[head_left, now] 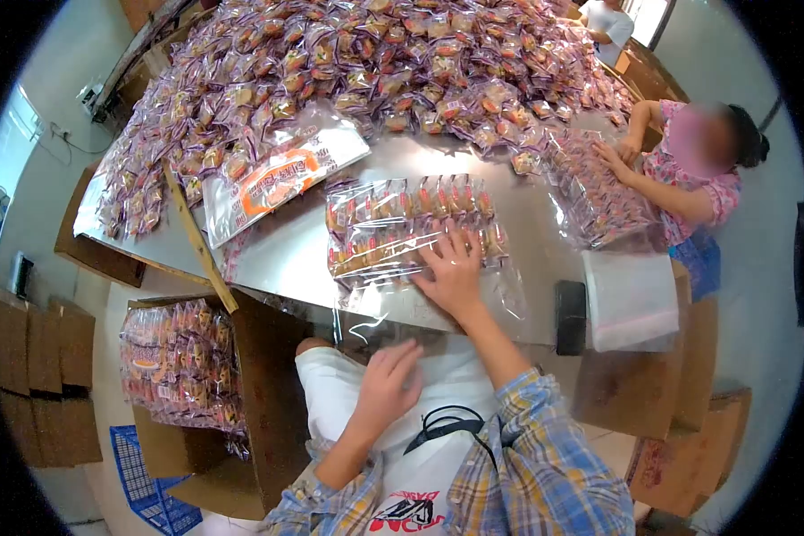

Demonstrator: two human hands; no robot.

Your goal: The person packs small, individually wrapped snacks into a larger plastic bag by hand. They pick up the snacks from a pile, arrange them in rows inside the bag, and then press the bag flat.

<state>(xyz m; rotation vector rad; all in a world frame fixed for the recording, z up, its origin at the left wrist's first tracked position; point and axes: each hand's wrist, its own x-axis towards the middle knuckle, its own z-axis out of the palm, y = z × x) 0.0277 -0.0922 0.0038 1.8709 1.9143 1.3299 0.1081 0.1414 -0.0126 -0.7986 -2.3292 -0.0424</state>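
My right hand [451, 272] lies with fingers spread on a clear plastic bag [366, 223] holding rows of small wrapped snack packets. The bag rests flat on the metal table, its loose film reaching the near edge. My left hand [389, 389] hangs in the air over my lap, short of the table edge, its fingers loosely stretched and nothing visible in them. To the left of the filled bag is a stack of flat printed bags [286, 179], white with orange and black lettering.
A large heap of wrapped snack packets [402, 62] covers the table's far side. At right, a person [688, 170] handles another filled bag [598, 188], near clear bags [630, 299] and a dark box [571, 317]. An open carton [277, 393] with packed bags stands at lower left, beside a blue crate [147, 473].
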